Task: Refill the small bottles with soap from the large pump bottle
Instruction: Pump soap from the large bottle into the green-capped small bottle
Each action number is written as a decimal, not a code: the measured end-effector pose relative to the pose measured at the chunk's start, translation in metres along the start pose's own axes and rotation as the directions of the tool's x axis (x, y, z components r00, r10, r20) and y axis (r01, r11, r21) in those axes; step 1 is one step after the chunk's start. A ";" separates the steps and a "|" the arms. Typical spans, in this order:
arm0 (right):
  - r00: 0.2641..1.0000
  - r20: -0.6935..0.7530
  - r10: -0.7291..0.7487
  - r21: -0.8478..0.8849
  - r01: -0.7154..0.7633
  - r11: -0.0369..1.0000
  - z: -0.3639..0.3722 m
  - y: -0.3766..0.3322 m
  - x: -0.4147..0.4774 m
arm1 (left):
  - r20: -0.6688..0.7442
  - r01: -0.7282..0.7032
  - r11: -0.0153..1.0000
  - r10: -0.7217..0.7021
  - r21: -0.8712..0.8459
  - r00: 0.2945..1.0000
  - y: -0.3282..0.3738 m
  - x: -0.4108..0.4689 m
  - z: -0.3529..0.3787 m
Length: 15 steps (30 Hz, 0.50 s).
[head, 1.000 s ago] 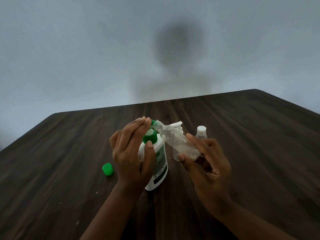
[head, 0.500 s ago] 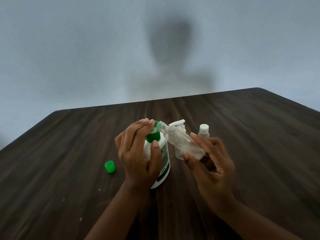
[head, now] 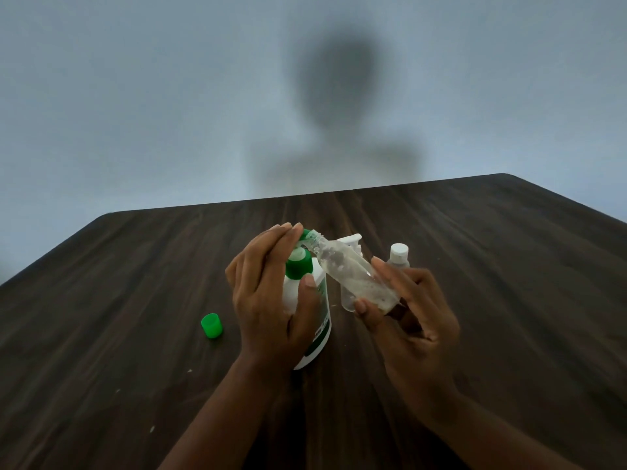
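Right grip [head: 412, 320] pinches a tilted, froth-streaked small bottle [head: 353, 273] against the pump bottle [head: 320, 300] spout; left grip [head: 268, 300] presses flat-fingered.

I count one large white plastic pump bottle with a green head [head: 324, 320] and three small clear plastic bottles: an uncapped tilted bottle [head: 353, 273], a white spray-topped bottle [head: 352, 239] and a white screw-capped bottle [head: 399, 252]. I also see one loose round green plastic cap [head: 211, 325] on one dark wooden table [head: 135, 300].
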State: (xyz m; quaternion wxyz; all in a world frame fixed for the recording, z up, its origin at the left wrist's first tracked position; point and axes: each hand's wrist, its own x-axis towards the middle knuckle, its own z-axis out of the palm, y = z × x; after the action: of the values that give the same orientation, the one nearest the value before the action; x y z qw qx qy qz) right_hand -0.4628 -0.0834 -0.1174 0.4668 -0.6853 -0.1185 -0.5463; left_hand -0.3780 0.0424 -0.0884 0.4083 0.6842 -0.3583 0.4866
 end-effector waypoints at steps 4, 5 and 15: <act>1.000 -0.009 0.024 0.008 -0.024 1.000 -0.002 0.001 -0.002 | -0.026 -0.011 1.000 0.011 -0.009 1.000 0.000 0.000 0.001; 1.000 -0.011 0.023 0.005 -0.022 1.000 -0.002 0.002 -0.002 | -0.033 -0.017 1.000 0.016 -0.011 0.999 0.000 0.000 0.001; 1.000 -0.013 -0.008 0.016 0.009 1.000 0.000 0.002 0.000 | -0.034 -0.078 0.996 0.080 0.044 0.996 -0.003 0.003 -0.003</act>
State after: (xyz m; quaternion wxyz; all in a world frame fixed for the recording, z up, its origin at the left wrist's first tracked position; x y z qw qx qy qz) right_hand -0.4610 -0.0844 -0.1183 0.4706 -0.6775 -0.1225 -0.5518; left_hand -0.3754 0.0457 -0.0856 0.3804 0.6692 -0.3670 0.5223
